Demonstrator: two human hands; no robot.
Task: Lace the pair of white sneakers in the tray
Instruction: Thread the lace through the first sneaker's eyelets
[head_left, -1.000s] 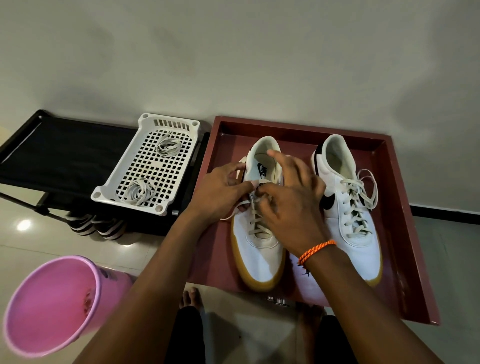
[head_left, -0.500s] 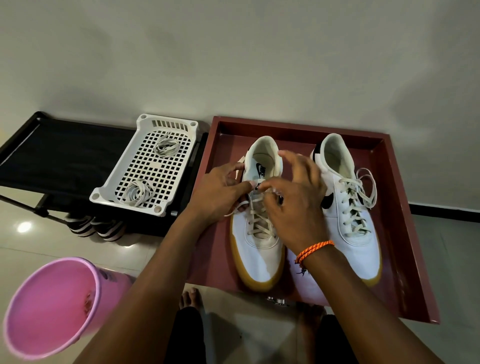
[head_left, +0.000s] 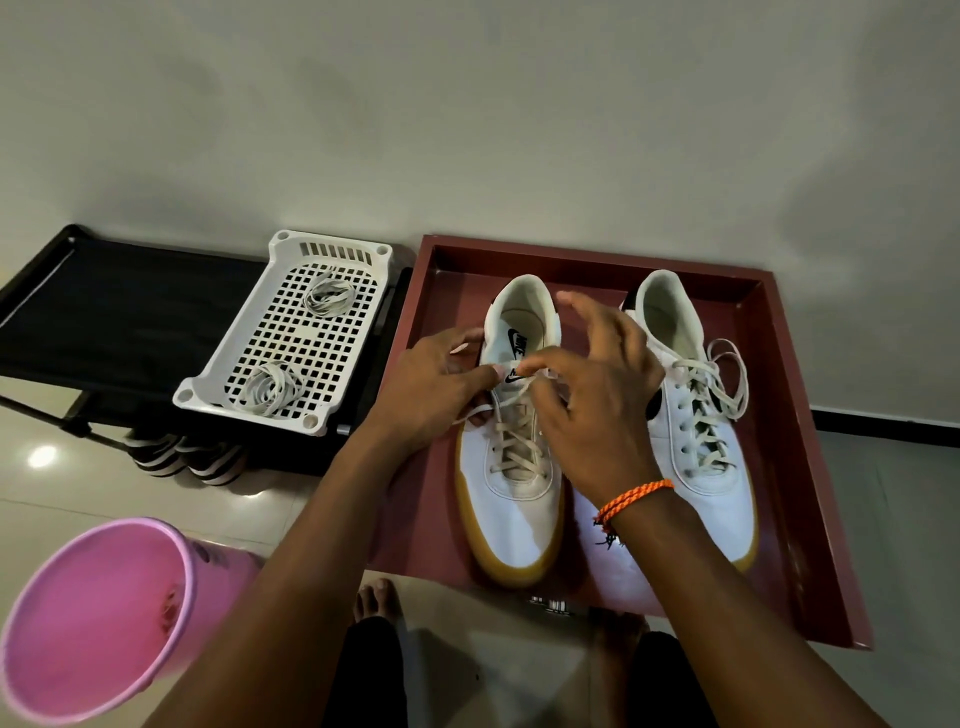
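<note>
Dark red rectangular tray on the floor, raised rim, smooth finish. Two white leather sneakers inside, gum soles: left sneaker near tray's middle, right sneaker toward right edge, already laced, loose loops. Left hand at left sneaker's tongue, thumb and forefinger pinching flat off-white lace. Right hand directly over same eyelets, thumb and forefinger pinching other lace end, remaining fingers spread. Left of tray: white perforated plastic basket holding two coiled laces. Glossy pink bucket lower left.

hands lacing left sneaker, tray
</note>
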